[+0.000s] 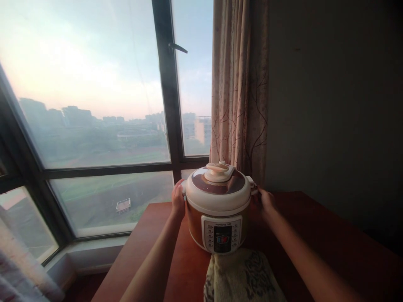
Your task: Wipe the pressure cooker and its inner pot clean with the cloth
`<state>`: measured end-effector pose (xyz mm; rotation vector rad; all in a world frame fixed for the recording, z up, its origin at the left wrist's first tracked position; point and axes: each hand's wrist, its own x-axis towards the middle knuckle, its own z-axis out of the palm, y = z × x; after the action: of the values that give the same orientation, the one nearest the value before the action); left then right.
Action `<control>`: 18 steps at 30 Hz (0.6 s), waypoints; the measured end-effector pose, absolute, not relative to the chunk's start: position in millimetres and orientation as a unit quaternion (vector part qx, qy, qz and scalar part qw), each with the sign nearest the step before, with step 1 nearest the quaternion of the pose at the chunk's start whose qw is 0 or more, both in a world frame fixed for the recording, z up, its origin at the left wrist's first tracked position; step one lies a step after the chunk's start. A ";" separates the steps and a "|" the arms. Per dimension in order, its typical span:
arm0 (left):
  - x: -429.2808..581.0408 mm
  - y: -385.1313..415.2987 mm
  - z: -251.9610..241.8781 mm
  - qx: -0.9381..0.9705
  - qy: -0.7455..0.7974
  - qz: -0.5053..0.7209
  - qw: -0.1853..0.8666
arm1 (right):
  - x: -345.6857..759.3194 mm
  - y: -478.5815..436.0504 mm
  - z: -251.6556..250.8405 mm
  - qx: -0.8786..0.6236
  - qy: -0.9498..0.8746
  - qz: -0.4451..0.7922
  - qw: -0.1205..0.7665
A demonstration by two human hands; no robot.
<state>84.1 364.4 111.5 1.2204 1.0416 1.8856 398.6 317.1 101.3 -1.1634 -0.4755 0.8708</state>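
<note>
An electric pressure cooker with a cream lid, a brown body and a front control panel is in the middle of the head view. Its lid is on, with a knob on top. My left hand is closed around the side handle on the left. On the other side, my right hand grips the right handle, its fingers partly hidden in shadow. A patterned greenish cloth lies just in front of the cooker's base. I cannot tell whether the cooker rests on the table or is slightly raised.
The cooker is over a reddish-brown wooden table. Behind and to the left is a large window with a dark frame and a handle. A patterned curtain hangs behind the cooker, beside a dark wall.
</note>
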 end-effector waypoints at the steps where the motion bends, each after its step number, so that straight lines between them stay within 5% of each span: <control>1: 84.7 364.0 111.2 0.462 0.396 0.718 0.337 | 399.5 317.5 100.9 -0.523 -0.208 0.397 0.724; 18: 146.4 347.3 107.2 0.447 0.402 0.653 0.461 | 463.1 304.5 120.2 -0.546 -0.160 0.360 0.739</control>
<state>146.4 347.3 107.2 1.0993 0.9883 1.6079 463.1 304.5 120.2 -1.1986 -0.3522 0.7902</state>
